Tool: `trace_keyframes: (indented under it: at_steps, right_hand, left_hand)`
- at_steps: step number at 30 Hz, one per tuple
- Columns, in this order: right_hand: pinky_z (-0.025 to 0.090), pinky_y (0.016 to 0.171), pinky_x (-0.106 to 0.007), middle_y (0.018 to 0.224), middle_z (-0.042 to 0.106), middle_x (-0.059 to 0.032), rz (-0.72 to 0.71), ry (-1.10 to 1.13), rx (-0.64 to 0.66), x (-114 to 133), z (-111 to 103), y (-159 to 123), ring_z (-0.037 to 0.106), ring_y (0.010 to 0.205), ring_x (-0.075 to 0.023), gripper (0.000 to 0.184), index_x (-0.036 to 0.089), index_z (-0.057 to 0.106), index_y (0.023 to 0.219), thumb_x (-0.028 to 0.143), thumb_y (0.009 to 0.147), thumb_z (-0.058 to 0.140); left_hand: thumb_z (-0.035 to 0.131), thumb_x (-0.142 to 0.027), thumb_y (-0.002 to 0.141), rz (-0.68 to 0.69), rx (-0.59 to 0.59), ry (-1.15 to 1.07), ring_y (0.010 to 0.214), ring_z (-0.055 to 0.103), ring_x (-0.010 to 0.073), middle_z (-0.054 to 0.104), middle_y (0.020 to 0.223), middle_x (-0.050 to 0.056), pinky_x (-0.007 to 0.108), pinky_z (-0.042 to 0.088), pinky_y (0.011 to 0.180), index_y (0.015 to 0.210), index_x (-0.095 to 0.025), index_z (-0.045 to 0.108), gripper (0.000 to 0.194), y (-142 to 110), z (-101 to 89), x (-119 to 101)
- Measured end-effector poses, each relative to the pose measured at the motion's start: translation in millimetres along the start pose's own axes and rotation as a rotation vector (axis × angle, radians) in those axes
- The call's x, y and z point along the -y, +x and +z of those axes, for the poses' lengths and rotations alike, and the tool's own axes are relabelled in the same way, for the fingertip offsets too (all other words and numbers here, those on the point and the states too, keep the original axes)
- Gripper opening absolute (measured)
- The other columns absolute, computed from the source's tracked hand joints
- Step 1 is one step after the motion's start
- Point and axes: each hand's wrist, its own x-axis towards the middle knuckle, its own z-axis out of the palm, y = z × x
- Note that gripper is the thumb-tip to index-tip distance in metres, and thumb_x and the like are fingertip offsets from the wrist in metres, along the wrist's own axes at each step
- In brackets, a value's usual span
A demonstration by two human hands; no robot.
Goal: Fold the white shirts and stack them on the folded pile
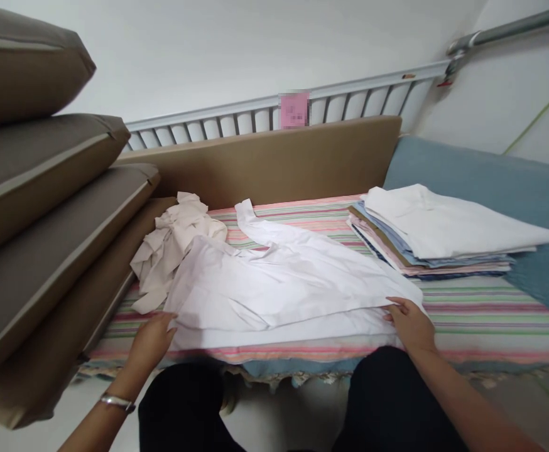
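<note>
A white long-sleeved shirt [293,276] lies spread across the striped cloth [472,314], one sleeve reaching toward the back. Its near edge is doubled, with one layer lying over another. My left hand [152,339] pinches the shirt's near left corner between thumb and fingers. At the right end of that edge, my right hand [410,321] grips the upper layer with thumb and fingertips. Beyond my left hand, a crumpled beige garment [173,245] touches the shirt's left side. Several folded garments [453,226] are stacked to the right, a white one on top.
Thick brown cushions [58,251] are piled high at the left. Behind the cloth stands a long brown board-like cushion [274,163] before a white radiator [340,108]. A blue cover [482,163] lies at the right. My knees are against the fringed front edge.
</note>
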Motion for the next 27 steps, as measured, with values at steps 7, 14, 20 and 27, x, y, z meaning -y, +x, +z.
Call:
trace_keyframes:
  at_steps: [7, 14, 20, 27]
  right_hand:
    - [0.042, 0.056, -0.029, 0.063, 0.067, -0.0025, 0.064, 0.089, 0.038, 14, -4, -5, 0.063, 0.055, -0.0191, 0.028, 0.020, 0.062, 0.085, 0.032, 0.064, 0.048]
    - [0.042, 0.055, -0.027, 0.055, 0.063, 0.0020, 0.049, 0.186, 0.000, 26, -8, -14, 0.060, 0.050, -0.0169, 0.029, 0.019, 0.063, 0.083, 0.029, 0.061, 0.048]
    - [0.042, 0.052, -0.025, 0.051, 0.059, 0.0041, 0.065, 0.307, -0.014, 19, -4, -11, 0.059, 0.049, -0.0155, 0.026, 0.019, 0.063, 0.082, 0.027, 0.062, 0.049]
    - [0.041, 0.044, -0.022, 0.063, 0.063, 0.0007, 0.117, 0.405, 0.007, 15, -1, -8, 0.060, 0.049, -0.0136, 0.028, 0.017, 0.060, 0.086, 0.028, 0.061, 0.052]
  left_hand:
    - [0.044, -0.008, 0.075, 0.135, 0.102, 0.058, 0.127, 0.037, 0.0210, 0.040, 0.142, 0.003, 0.040, 0.034, 0.099, 0.132, -0.028, 0.040, 0.061, 66, -12.9, -41]
    - [0.044, -0.007, 0.069, 0.193, 0.228, 0.187, 0.107, 0.054, 0.0263, 0.065, 0.107, 0.009, 0.057, 0.029, 0.095, 0.098, -0.023, 0.063, 0.039, 112, -11.1, -59]
    - [0.051, -0.016, 0.066, 0.237, 0.180, 0.244, 0.099, 0.057, 0.0270, 0.068, 0.095, 0.009, 0.049, 0.031, 0.092, 0.079, -0.021, 0.064, 0.019, 135, -82.2, -65]
    - [0.038, -0.024, 0.082, 0.312, -0.538, 0.390, 0.092, 0.051, 0.0174, 0.060, 0.084, 0.001, 0.042, 0.019, 0.102, 0.087, -0.016, 0.058, 0.022, 98, -163.0, -48]
